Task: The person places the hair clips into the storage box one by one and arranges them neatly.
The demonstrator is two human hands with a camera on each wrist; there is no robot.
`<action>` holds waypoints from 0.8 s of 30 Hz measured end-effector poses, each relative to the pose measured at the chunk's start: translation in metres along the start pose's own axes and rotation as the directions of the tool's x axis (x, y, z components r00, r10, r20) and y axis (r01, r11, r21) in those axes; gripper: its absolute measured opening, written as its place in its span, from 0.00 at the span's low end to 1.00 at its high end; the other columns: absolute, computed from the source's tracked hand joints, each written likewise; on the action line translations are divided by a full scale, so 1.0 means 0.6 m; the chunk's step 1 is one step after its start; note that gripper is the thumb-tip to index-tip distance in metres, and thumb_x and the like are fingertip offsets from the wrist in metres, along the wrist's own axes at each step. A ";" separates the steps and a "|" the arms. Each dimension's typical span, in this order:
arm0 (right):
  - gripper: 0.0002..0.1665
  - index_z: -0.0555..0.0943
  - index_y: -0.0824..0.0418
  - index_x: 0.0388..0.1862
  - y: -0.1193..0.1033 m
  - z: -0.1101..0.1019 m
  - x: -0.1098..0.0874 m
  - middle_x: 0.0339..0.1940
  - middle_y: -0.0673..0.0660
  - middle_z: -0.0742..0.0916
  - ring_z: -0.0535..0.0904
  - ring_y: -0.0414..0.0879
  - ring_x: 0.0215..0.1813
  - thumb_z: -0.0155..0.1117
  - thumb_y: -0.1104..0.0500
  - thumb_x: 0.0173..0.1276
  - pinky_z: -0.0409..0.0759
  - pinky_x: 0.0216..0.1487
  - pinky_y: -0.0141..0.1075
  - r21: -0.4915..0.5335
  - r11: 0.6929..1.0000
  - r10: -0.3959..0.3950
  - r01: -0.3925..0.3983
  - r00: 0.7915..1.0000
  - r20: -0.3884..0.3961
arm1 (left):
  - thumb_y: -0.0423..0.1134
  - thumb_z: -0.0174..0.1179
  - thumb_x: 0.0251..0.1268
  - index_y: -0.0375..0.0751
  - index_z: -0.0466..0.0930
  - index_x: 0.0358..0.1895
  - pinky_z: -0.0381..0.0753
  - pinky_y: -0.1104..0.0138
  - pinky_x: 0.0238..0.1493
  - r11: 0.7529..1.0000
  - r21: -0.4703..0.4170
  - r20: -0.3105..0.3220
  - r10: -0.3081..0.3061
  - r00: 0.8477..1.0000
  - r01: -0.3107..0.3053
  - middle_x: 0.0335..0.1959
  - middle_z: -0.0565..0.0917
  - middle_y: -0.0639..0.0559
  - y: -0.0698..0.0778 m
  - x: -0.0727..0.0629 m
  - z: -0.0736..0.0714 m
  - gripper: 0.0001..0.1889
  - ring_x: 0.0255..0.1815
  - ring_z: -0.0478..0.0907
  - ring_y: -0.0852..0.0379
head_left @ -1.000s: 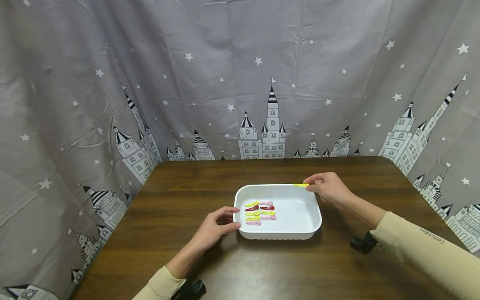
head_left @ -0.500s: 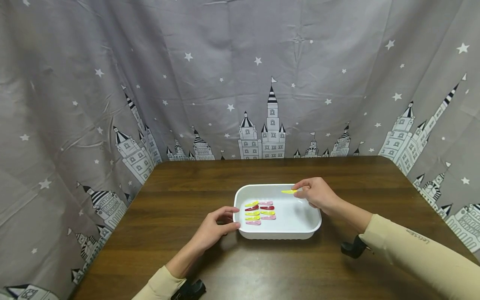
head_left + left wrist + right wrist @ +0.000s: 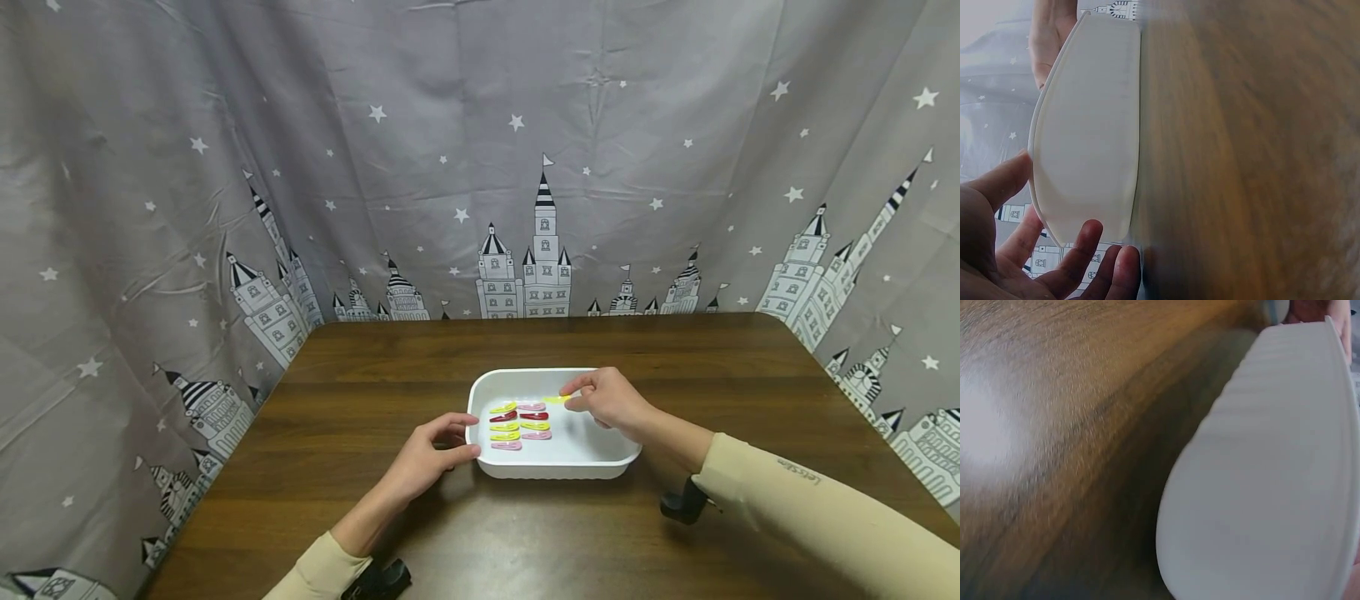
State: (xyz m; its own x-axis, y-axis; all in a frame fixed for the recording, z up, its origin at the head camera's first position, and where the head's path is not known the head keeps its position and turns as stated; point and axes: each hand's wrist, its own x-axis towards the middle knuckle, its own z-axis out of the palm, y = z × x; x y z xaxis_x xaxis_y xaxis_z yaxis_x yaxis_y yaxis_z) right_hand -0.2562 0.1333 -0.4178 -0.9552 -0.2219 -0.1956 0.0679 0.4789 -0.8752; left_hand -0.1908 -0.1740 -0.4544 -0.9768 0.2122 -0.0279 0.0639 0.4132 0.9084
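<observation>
A white tray (image 3: 592,433) holds several snap hair clips in two columns, coloured yellow, red and pink. My right hand (image 3: 611,402) reaches over the tray's right side and pinches a yellow hair clip (image 3: 556,400) close to the far wall, just right of a pink hair clip (image 3: 532,407). Whether that yellow clip touches the tray floor, I cannot tell. At the tray's left end, my left hand (image 3: 429,454) holds the rim with thumb and fingertips. In the left wrist view, the left hand's thumb (image 3: 1007,180) meets the rim while other fingers lie by the outer wall.
The tray stands on a brown wooden table (image 3: 360,375). Behind it hangs a grey curtain (image 3: 420,167) printed with castles and stars. In the right wrist view, the tray's outer wall (image 3: 1260,475) fills the right side and hides the clips.
My right hand has carried the yellow hair clip left and down, from the far right rim to beside the top pink clip. My left hand and the tray stay put.
</observation>
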 end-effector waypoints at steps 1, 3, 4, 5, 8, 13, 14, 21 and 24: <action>0.14 0.87 0.64 0.49 0.000 0.005 0.001 0.12 0.48 0.63 0.56 0.43 0.11 0.70 0.65 0.64 0.52 0.16 0.33 -0.006 1.000 0.000 0.000 1.000 0.002 | 0.44 0.71 0.61 0.45 0.81 0.60 0.78 0.62 0.47 1.000 -0.001 0.000 -0.001 1.000 0.001 0.52 0.85 0.46 0.000 0.000 0.000 0.23 0.50 0.79 0.50; 0.14 0.87 0.64 0.48 0.002 0.014 0.002 0.12 0.47 0.63 0.57 0.42 0.11 0.71 0.65 0.63 0.52 0.16 0.33 -0.022 1.000 -0.015 0.015 1.000 0.011 | 0.44 0.71 0.61 0.46 0.81 0.60 0.78 0.62 0.46 1.000 -0.002 0.000 -0.001 1.000 0.001 0.52 0.85 0.46 0.001 -0.001 0.000 0.23 0.51 0.79 0.50; 0.14 0.87 0.64 0.48 0.004 0.018 0.002 0.11 0.47 0.63 0.57 0.41 0.10 0.71 0.65 0.63 0.53 0.16 0.32 -0.027 0.999 -0.026 0.026 1.000 0.016 | 0.44 0.71 0.61 0.46 0.81 0.60 0.78 0.62 0.46 1.000 -0.003 0.001 -0.002 1.000 0.002 0.52 0.85 0.46 0.001 -0.001 0.000 0.23 0.51 0.79 0.50; 0.13 0.88 0.64 0.47 0.005 0.022 0.003 0.11 0.46 0.63 0.57 0.41 0.10 0.71 0.66 0.62 0.53 0.16 0.32 -0.028 0.999 -0.033 0.033 0.999 0.019 | 0.44 0.71 0.62 0.46 0.81 0.60 0.78 0.62 0.46 1.000 -0.004 0.001 -0.002 1.000 0.002 0.52 0.85 0.46 0.001 -0.001 0.000 0.23 0.51 0.79 0.50; 0.12 0.89 0.64 0.44 0.010 0.033 0.004 0.10 0.45 0.62 0.56 0.39 0.10 0.71 0.67 0.60 0.53 0.15 0.31 -0.032 0.998 -0.055 0.056 0.998 0.030 | 0.44 0.71 0.62 0.46 0.82 0.59 0.78 0.62 0.46 1.000 -0.004 0.004 0.000 1.000 0.000 0.52 0.85 0.45 0.002 -0.001 0.000 0.22 0.51 0.79 0.50; 0.10 0.90 0.62 0.41 0.014 0.045 0.006 0.11 0.46 0.62 0.56 0.39 0.10 0.72 0.67 0.59 0.53 0.15 0.31 -0.053 0.997 -0.052 0.055 0.998 0.047 | 0.43 0.71 0.62 0.46 0.82 0.59 0.78 0.62 0.46 1.000 -0.002 0.003 0.006 1.000 -0.006 0.52 0.85 0.46 0.002 -0.001 0.001 0.22 0.50 0.79 0.50; 0.10 0.90 0.61 0.40 0.015 0.047 0.006 0.11 0.46 0.63 0.56 0.39 0.10 0.72 0.67 0.59 0.54 0.15 0.30 -0.062 0.997 -0.052 0.055 0.997 0.051 | 0.43 0.71 0.62 0.46 0.82 0.59 0.78 0.62 0.46 1.000 -0.001 0.002 0.006 1.000 -0.006 0.51 0.85 0.46 0.001 -0.001 0.001 0.22 0.50 0.79 0.51; 0.08 0.90 0.59 0.38 0.016 0.055 0.008 0.11 0.47 0.64 0.57 0.39 0.10 0.73 0.67 0.59 0.55 0.14 0.30 -0.119 0.992 -0.036 0.047 0.995 0.094 | 0.42 0.71 0.62 0.46 0.82 0.59 0.78 0.62 0.45 1.000 0.002 -0.003 0.004 1.000 -0.004 0.51 0.85 0.46 0.000 0.000 0.000 0.22 0.50 0.79 0.50; 0.07 0.89 0.59 0.37 0.014 0.057 0.007 0.11 0.46 0.64 0.58 0.38 0.10 0.74 0.66 0.59 0.56 0.14 0.29 -0.141 0.989 -0.037 0.052 0.993 0.109 | 0.43 0.71 0.62 0.46 0.81 0.60 0.78 0.62 0.44 1.000 -0.001 -0.008 0.004 1.000 -0.004 0.52 0.85 0.45 0.000 0.000 0.000 0.22 0.50 0.79 0.50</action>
State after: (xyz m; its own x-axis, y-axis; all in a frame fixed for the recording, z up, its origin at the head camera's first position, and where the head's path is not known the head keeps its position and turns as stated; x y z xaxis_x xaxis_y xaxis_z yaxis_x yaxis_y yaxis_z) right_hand -0.2500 0.1076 -0.4412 -0.9200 -0.3308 -0.2102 -0.0233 0.5815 -0.8132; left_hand -0.1908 -0.1741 -0.4546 -0.9781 0.2068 -0.0212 0.0674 0.4118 0.9088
